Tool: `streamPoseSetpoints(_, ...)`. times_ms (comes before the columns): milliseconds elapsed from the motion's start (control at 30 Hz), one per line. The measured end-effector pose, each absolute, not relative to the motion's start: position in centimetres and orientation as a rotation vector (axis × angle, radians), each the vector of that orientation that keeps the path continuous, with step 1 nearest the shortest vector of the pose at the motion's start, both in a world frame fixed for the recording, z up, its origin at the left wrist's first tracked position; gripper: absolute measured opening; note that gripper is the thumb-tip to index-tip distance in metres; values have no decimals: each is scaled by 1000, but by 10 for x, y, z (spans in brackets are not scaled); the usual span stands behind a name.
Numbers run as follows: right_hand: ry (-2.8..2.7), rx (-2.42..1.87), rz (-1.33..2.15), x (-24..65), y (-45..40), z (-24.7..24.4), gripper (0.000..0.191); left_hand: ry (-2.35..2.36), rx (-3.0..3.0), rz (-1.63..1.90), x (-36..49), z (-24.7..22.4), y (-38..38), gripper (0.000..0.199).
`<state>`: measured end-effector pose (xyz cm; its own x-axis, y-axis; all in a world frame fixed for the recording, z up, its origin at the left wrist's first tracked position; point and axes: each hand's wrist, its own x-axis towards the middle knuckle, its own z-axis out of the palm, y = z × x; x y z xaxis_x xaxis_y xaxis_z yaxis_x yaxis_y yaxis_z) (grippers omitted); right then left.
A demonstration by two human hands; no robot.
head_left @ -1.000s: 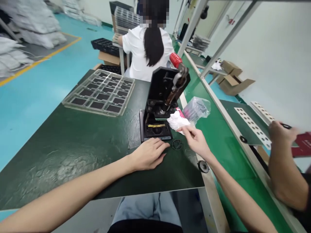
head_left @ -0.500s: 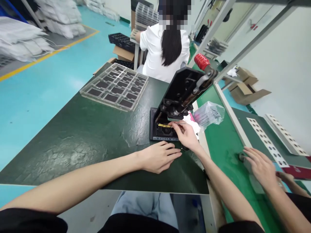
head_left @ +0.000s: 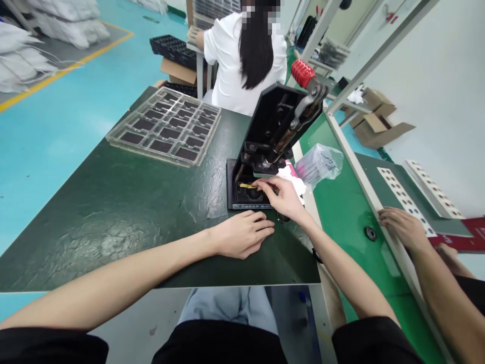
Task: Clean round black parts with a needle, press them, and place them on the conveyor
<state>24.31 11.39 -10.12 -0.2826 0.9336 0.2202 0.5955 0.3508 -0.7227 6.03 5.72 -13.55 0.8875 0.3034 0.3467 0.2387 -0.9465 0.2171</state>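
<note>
Teal-painted factory floor (head_left: 56,167) runs past a workbench topped with a dark green mat (head_left: 94,242). Beyond it sits a co-worker in a white shirt (head_left: 242,60), and a clear plastic tray (head_left: 162,126) with dark-lined pockets lies on the mat. A black hand press (head_left: 273,126) stands open, its red-gripped lever (head_left: 303,73) tilted up and back. The person's right hand (head_left: 284,198) pinches a thin pointed tool (head_left: 267,179), its exact kind too fine to tell, over a yellow strip (head_left: 246,185) in the press bed (head_left: 232,194). The left hand (head_left: 242,233) lies open and relaxed on the mat, holding nothing. A small dark ring (head_left: 283,217) sits partly hidden behind the right hand. A knock to the raised lever could bring the press down on those fingers, and a slip of the tool could shift the strip.
</note>
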Motion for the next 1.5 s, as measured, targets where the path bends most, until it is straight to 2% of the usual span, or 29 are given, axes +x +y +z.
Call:
streamPoseSetpoints(200, -1893, -1323, 782, 242, 114, -105, 47, 425, 2908, 507, 60, -133, 56, 38)
streamPoseSetpoints(400, -1942, -1342, 719, 236, 112, -102, 36, 421, 2917, 543, 61, -133, 56, 39)
streamPoseSetpoints(533, -1913, -1299, 662, 232, 107, -98, 37, 430, 2918, 545, 60, -133, 56, 40)
streamPoseSetpoints(667, -1713, -1294, 513, 257, 85, -88, 34, 419, 2912, 544, 60, -133, 56, 39)
streamPoseSetpoints(800, -1759, -1439, 404, 302, 51, -90, 30, 418, 2898, 558, 60, -133, 56, 40)
streamPoseSetpoints(933, -1894, -1531, 471, 322, 21, -108, 29, 479, 2882, 579, 60, -132, 56, 43)
streamPoseSetpoints(1100, -2011, -1336, 602, 308, 4, -114, 26, 505, 2810, 623, 59, -132, 57, 46)
streamPoseSetpoints(1400, -1569, -1455, 727, 292, -5, -93, 33, 460, 2610, 666, 58, -132, 58, 44)
streamPoseSetpoints(1500, -1485, -1475, 813, 286, -5, -94, 29, 515, 2554, 692, 59, -129, 52, 47)
